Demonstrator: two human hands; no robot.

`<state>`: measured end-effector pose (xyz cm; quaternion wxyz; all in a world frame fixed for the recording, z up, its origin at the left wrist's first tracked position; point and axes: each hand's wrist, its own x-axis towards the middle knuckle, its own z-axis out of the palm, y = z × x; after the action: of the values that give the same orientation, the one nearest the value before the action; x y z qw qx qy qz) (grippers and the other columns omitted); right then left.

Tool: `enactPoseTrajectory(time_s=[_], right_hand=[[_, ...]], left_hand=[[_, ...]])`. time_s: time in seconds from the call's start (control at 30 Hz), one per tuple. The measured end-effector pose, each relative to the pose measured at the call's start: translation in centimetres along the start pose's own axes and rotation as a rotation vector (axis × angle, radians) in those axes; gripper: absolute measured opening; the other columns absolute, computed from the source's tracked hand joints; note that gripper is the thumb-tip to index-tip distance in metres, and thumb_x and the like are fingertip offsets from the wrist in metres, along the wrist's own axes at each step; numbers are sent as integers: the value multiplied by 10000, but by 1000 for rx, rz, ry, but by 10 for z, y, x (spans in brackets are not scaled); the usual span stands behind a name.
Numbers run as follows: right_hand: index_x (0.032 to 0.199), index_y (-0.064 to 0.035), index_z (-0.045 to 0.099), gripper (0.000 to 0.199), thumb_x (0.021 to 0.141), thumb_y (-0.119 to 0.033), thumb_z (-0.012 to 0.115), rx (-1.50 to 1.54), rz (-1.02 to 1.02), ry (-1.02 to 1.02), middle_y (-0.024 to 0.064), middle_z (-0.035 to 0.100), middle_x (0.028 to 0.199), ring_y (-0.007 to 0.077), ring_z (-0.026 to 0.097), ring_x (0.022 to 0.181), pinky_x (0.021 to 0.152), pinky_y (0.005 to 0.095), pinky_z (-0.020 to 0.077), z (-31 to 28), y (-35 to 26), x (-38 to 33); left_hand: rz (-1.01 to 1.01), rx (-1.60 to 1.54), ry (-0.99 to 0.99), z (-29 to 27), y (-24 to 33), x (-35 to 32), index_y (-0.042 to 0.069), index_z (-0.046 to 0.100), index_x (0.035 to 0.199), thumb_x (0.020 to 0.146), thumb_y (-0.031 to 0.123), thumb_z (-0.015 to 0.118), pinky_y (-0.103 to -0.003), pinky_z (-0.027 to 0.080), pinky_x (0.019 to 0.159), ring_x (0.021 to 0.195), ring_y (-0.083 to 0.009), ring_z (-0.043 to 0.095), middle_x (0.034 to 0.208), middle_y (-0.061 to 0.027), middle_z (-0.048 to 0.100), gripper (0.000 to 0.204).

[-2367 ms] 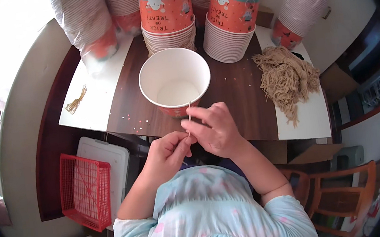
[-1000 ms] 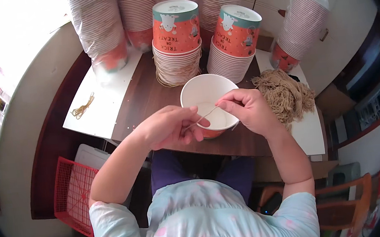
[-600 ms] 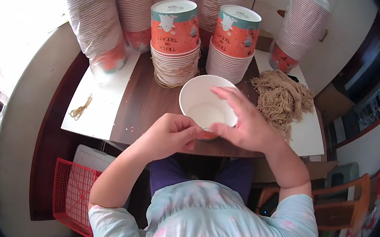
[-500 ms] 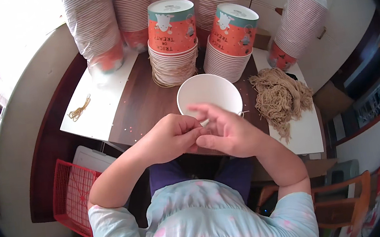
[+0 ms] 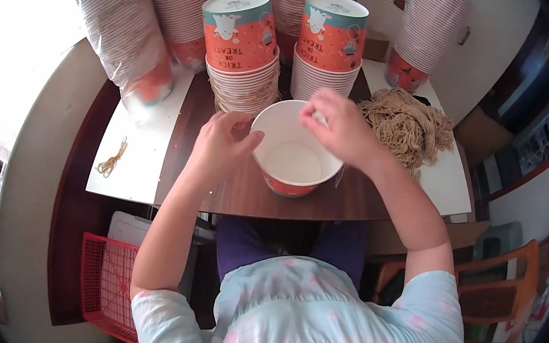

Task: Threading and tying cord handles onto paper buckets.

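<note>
A white paper bucket (image 5: pixel 290 159) with an orange patterned outside stands upright on the dark wooden table (image 5: pixel 223 197), tilted slightly toward me. My left hand (image 5: pixel 220 140) grips its left rim. My right hand (image 5: pixel 340 127) pinches its right rim, where a thin pale string hangs down the outside. A heap of tan string (image 5: pixel 408 126) lies just right of my right hand.
Two stacks of upturned orange-and-teal buckets (image 5: pixel 240 50) (image 5: pixel 328 43) stand behind the bucket. Taller bagged stacks (image 5: pixel 128 46) (image 5: pixel 424 29) flank them. A white sheet (image 5: pixel 143 146) with a small string bundle (image 5: pixel 113 159) lies at left. A red basket (image 5: pixel 108 285) sits below left, a wooden chair (image 5: pixel 504 281) at right.
Both hands were pinching a string together in front of the bucket. They have since moved apart onto the bucket's two rims, and the bucket now sits closer to me.
</note>
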<state>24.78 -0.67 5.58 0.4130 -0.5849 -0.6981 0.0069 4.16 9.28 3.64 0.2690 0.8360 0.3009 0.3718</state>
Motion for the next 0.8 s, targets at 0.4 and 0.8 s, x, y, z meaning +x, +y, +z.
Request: enactPoseTrajectory(time_s=[0.4, 0.8], right_hand=[[823, -19, 635, 115, 819, -133, 618, -205, 74, -213, 131, 611, 821, 332, 608, 766, 679, 419, 481, 19, 53, -5], [805, -22, 607, 96, 834, -111, 589, -340, 117, -181, 126, 613, 825, 320, 613, 807, 720, 424, 490, 21, 35, -15]], left_hand=[[-353, -281, -168, 25, -27, 6, -74, 678, 939, 784, 65, 594, -248, 483, 649, 729, -88, 603, 797, -43, 674, 225], [-434, -142, -231, 15, -1, 6, -78, 680, 860, 772, 71, 588, -228, 460, 624, 668, -69, 564, 714, -24, 641, 196]])
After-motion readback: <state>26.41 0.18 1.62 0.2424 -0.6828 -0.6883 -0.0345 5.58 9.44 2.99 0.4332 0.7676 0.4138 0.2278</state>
